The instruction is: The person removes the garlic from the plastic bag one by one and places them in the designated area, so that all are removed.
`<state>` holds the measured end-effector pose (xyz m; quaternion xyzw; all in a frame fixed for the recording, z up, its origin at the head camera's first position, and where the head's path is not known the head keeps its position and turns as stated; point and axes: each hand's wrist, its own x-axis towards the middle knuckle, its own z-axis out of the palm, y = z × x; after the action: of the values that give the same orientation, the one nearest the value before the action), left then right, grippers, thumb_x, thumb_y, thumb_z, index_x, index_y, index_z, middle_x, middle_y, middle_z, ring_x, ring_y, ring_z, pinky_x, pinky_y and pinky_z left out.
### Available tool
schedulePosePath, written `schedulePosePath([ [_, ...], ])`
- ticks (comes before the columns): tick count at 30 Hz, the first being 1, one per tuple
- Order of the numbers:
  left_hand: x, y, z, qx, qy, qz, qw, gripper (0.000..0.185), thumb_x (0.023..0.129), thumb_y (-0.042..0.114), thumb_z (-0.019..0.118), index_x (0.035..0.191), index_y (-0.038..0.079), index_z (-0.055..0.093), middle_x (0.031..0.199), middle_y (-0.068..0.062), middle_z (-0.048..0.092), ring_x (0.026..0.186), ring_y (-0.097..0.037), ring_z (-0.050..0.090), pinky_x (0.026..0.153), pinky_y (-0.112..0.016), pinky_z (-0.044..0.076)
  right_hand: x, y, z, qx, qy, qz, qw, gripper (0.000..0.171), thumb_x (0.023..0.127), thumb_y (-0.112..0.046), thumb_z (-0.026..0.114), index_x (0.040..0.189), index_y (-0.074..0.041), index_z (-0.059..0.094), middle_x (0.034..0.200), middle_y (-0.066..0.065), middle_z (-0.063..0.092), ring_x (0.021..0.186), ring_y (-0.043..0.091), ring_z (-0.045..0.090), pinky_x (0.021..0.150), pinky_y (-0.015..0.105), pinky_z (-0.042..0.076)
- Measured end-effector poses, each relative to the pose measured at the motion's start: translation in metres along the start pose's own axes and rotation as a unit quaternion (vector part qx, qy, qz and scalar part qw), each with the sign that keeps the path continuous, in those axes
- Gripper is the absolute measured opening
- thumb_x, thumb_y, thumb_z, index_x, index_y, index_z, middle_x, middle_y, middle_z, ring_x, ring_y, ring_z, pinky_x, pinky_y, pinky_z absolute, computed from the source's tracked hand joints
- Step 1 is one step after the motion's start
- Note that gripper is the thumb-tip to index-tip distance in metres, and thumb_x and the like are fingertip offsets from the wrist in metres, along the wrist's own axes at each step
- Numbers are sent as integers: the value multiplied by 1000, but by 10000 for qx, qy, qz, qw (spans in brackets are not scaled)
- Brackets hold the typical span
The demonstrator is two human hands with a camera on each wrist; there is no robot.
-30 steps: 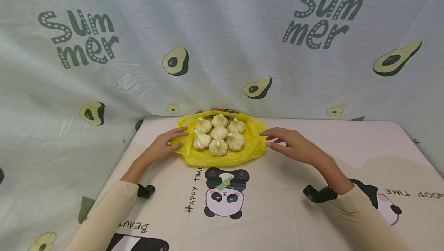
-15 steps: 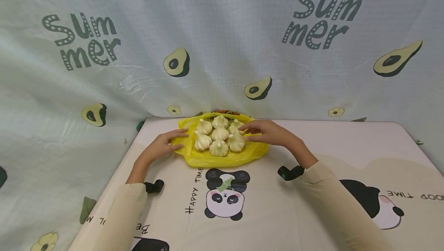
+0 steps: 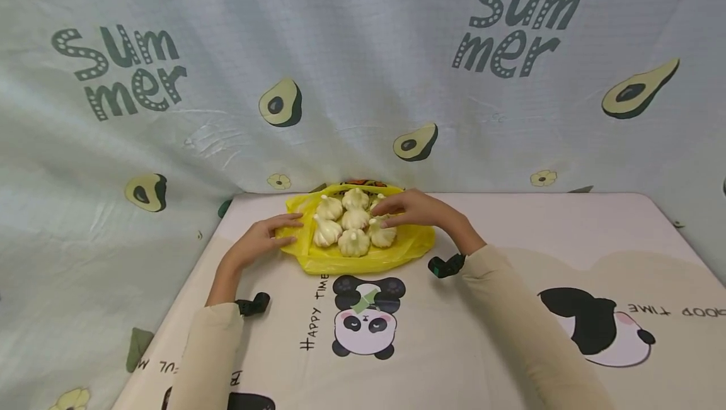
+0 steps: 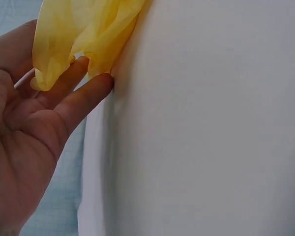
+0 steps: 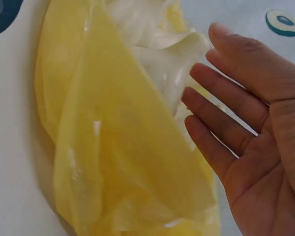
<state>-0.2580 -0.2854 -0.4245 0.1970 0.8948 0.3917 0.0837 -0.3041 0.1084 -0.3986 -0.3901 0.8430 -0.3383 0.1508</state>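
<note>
my left hand (image 3: 258, 243) lies flat on the yellow bag's (image 3: 334, 260) left edge; my right hand (image 3: 416, 210) hovers open-fingered over the garlic bulbs (image 3: 353, 228).

The head view looks forward and down from above the desk (image 3: 454, 347), taking in both arms and the yellow bag (image 3: 351, 262) at frame centre. The left wrist view sits very close beside the palm, with bag edge at upper left. The right wrist view, equally close, shares that bag.
</note>
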Motion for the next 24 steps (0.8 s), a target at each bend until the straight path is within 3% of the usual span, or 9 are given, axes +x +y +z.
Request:
schedulePosePath([
  [11,-3,2,2,-158,-26,-166,9997,38,97,19,69,133,7,67,156,-9,48,152,-36,26,123,-57,18,12,7,10,81,-109,53,9999,40,94,-30,74,131,-15,71,128,1,70,118,19,63,104,36,50],
  [16,-3,3,2,-207,-41,-193,9996,38,97,19,69,133,7,66,156,-9,47,152,-36,25,123,-57,18,16,9,10,62,-115,-37,9999,34,94,-27,74,125,-14,74,119,0,73,100,14,62,89,28,52],
  [24,0,2,3,-164,-36,-51,9998,37,97,17,69,132,6,67,156,-12,47,151,-39,25,122,-60,17,17,14,7,77,-72,-200,9997,29,95,-22,73,122,-11,76,111,0,76,80,12,56,69,23,43],
])
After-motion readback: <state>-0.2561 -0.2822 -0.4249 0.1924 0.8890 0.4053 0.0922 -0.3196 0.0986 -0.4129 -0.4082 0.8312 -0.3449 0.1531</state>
